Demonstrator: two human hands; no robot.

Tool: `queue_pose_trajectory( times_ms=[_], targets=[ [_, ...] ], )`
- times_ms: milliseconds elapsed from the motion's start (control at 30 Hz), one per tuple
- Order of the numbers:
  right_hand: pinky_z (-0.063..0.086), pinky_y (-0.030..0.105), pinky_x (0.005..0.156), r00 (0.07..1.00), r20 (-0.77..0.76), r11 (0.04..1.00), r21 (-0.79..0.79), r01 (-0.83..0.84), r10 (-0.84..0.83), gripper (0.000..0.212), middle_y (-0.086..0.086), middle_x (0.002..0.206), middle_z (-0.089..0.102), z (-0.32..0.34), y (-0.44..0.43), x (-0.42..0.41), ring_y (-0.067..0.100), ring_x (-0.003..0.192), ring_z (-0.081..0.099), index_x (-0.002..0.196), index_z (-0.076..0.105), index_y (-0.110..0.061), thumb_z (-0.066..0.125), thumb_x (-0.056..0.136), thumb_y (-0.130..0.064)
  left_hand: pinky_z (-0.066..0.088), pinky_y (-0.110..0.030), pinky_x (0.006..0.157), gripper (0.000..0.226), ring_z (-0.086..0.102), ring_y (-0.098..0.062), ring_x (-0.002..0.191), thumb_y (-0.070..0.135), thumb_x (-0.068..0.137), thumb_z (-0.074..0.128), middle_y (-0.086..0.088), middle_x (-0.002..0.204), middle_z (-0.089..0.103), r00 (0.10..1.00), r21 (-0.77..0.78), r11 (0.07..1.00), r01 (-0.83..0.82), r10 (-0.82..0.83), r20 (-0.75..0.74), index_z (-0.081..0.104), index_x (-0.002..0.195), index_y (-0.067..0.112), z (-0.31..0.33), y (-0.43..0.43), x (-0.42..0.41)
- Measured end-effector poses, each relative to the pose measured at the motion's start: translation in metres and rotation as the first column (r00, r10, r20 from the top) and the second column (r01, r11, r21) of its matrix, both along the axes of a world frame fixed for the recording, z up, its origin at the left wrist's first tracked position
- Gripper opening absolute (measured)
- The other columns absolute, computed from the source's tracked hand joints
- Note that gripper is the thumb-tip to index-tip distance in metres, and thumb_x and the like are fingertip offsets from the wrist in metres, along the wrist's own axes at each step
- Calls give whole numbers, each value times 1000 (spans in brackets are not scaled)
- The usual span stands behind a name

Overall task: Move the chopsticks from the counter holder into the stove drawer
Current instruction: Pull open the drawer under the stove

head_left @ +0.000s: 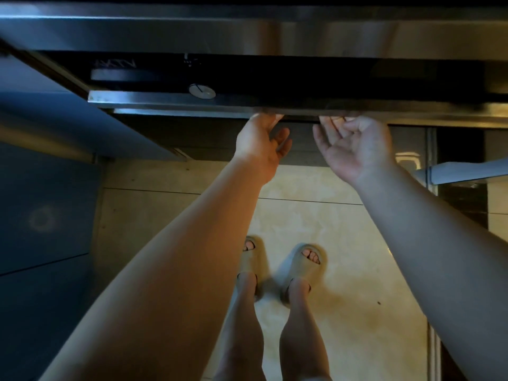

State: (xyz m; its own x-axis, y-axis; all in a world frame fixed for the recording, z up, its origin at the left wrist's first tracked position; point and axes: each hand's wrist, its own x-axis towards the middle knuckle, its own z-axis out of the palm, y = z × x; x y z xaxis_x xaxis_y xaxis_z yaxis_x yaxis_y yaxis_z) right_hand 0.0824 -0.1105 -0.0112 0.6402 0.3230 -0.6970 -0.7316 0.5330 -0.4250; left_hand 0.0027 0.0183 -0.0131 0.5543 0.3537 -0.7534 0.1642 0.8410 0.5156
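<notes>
I look straight down the stove front (247, 31), steel above and dark glass below. The drawer's steel top lip (170, 101) runs across under a round knob (202, 91). My left hand (259, 145) reaches up with its fingers hooked under this lip and hidden by it, thumb free. To its right, my right hand (354, 145) is palm up, its curled fingers catching the same lip, blurred at the tips. No chopsticks or holder are in view.
Dark blue cabinet doors (41, 210) stand to the left. A pale bar handle (467, 171) sticks out at the right. Below are beige floor tiles (343, 312) and my feet in slippers (280, 268).
</notes>
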Motion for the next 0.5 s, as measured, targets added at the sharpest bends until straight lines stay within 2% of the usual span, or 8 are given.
queue_pose_trajectory(
  times_ms=[100, 233, 400, 500],
  targets=[
    [49, 43, 98, 999, -47, 1000, 18, 8, -7, 39, 13, 123, 60, -2, -14, -23, 27, 119, 57, 117, 53, -9, 30, 88, 6, 54, -32, 78, 27, 58, -15, 83, 16, 100, 49, -3, 115, 64, 998, -37, 999, 21, -24, -58, 57, 125, 19, -1, -7, -21],
    [48, 40, 95, 995, -101, 1000, 24, -1, 3, 48, 11, 125, 62, 1, -31, -52, 24, 115, 58, 123, 54, -11, 30, 86, 6, 52, -31, 77, 30, 54, -15, 80, 17, 100, 47, -1, 104, 61, 986, -82, 995, 54, -66, -152, 59, 127, 14, 1, -17, -48],
    [50, 37, 90, 982, -183, 998, -44, -45, 36, 46, 8, 127, 62, 16, -52, -89, 21, 117, 60, 121, 57, -10, 32, 85, 4, 50, -30, 76, 33, 54, -15, 81, 13, 99, 48, -2, 111, 61, 962, -114, 991, 64, -91, -257, 57, 131, 13, 15, -38, -82],
    [49, 38, 92, 965, -259, 994, -85, -65, 41, 42, 10, 127, 61, 25, -63, -107, 23, 117, 59, 113, 59, -8, 29, 86, 4, 51, -29, 67, 33, 56, -16, 81, 13, 98, 51, -3, 114, 62, 930, -104, 990, 91, -122, -346, 58, 130, 12, 24, -49, -100]
  ],
)
